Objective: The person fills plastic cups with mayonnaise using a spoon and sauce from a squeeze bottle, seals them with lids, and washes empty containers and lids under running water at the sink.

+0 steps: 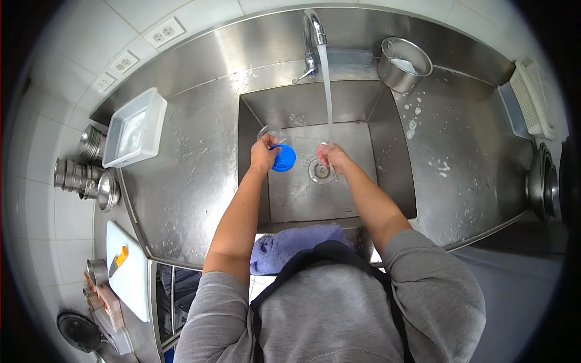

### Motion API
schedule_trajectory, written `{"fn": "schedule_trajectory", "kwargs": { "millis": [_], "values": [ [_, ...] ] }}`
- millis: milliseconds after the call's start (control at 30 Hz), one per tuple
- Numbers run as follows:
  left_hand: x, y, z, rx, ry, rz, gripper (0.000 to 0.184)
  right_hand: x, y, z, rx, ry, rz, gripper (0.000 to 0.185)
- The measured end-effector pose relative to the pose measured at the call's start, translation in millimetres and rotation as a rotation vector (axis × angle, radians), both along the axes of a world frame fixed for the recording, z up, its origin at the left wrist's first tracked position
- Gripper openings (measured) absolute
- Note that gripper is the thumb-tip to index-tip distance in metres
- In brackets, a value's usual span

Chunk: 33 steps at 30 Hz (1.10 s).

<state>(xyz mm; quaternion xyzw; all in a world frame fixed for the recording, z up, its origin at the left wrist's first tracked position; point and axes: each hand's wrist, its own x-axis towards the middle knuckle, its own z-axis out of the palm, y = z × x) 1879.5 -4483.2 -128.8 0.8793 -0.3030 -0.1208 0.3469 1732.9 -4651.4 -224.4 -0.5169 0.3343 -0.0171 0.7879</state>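
Over the left side of the sink (302, 209), my left hand (261, 155) is closed on a round blue lid (284, 159). A clear, see-through container (272, 130) shows just behind the same fingers; I cannot tell whether they grip it too. My right hand (339, 160) is closed around a small pink sponge (321, 153), partly hidden by the fingers, above the drain (321, 173). Water (327, 91) streams from the faucet (315, 30) down to about where the right hand is.
A steel pot (399, 78) stands right of the faucet, and a white plastic tub (154, 130) on the left counter. A purple towel (296, 245) hangs at the sink's front edge. A yellow-handled knife (121, 256) lies on a white cutting board (138, 281).
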Motion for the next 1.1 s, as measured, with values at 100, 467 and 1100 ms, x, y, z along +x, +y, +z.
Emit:
{"fn": "schedule_trajectory", "kwargs": {
  "millis": [100, 467, 1100],
  "values": [
    [-9.3, 1.9, 4.5, -0.051, 0.087, -0.008, 0.021, -1.0, -3.8, 32.0, 0.019, 0.016, -0.24, 0.026],
    [-32.4, -64.3, -10.8, -0.197, 0.92, 0.206, 0.027, -26.7, -23.3, 132.5, -1.152, -0.338, 0.519, 0.027],
    [-38.6, -84.6, -24.9, -0.127, 1.114, 0.042, 0.025, -11.8, -64.2, 156.4, -1.377, 0.366, 0.49, 0.035]
  ]
}}
